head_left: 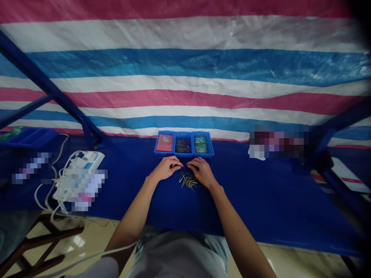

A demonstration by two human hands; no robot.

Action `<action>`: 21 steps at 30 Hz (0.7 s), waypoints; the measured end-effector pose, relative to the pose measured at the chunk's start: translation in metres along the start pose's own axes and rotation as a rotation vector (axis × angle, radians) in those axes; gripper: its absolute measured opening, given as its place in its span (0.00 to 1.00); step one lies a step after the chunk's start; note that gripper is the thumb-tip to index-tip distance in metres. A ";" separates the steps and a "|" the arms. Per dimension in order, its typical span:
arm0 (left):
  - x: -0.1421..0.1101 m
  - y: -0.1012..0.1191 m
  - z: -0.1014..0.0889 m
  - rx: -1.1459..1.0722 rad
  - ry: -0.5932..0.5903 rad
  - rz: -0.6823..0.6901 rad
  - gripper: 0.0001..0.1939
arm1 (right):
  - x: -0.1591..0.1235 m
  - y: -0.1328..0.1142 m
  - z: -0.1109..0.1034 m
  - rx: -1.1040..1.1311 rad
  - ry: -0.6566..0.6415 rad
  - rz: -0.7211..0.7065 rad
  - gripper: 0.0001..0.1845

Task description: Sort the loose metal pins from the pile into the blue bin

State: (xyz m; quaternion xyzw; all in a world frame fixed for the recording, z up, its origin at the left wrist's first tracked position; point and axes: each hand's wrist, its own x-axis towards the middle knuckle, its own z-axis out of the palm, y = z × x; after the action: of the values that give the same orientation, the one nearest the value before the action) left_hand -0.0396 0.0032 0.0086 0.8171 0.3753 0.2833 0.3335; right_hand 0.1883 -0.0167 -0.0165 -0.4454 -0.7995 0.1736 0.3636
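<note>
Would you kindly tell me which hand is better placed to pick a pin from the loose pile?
Probably the right hand: it lies partly over the pile of pins, whereas the left hand rests farther off to the left.

Right now the left hand (165, 168) and the right hand (202, 172) sit almost fingertip to fingertip, tight against a row of three blue plastic trays (183, 144), so that row blocks any straight push forward. A loose scatter of thin metal pins (189, 180) lies just beside the right hand, between the two wrists. Heading right, a hand can travel over smooth dark-blue sheeting (269, 193) until it meets a pixelated, blurred object (278, 141) near the back edge. Heading left, a white plastic power strip (84, 166) and its looping white cables (36, 193) stand in the way.
</note>
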 end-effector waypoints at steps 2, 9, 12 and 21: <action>-0.001 -0.004 -0.005 0.008 -0.054 0.011 0.09 | 0.001 0.000 0.000 0.001 0.004 0.006 0.08; 0.001 -0.009 -0.004 0.046 -0.091 0.004 0.05 | 0.001 0.000 0.000 0.023 0.014 0.006 0.08; 0.002 -0.007 -0.001 0.048 -0.084 0.009 0.06 | 0.002 -0.001 -0.001 0.024 0.003 0.011 0.07; 0.003 0.000 0.007 -0.030 0.047 -0.058 0.06 | 0.001 -0.006 -0.004 0.034 0.033 0.063 0.06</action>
State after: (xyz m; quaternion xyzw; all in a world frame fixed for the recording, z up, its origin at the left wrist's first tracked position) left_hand -0.0329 0.0032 0.0043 0.7939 0.4022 0.2983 0.3449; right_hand 0.1872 -0.0198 -0.0099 -0.4671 -0.7759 0.1913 0.3786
